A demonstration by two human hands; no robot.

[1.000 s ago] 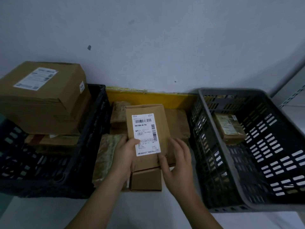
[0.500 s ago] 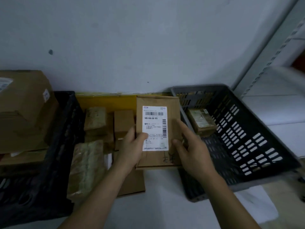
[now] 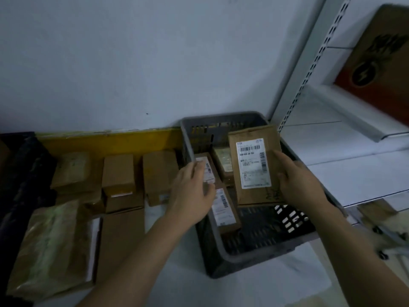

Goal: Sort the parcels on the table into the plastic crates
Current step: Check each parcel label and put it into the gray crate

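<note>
Parcel (image 3: 254,165), flat brown with a white barcode label, held label-up over the grey crate (image 3: 254,260), pinched at its right edge in the grip of the right hand (image 3: 298,180). Left hand (image 3: 192,193) apart from it, over the crate's left rim, fingers loosely spread and gripping nothing. Inside the crate, two labelled boxes (image 3: 223,209) by the left wall and a third package (image 3: 223,160) behind. Left of the crate on the white counter (image 3: 194,284), more brown parcels (image 3: 119,171) in rows, black crate (image 3: 20,173) at far left. Metal shelf (image 3: 345,173) to the right.
</note>
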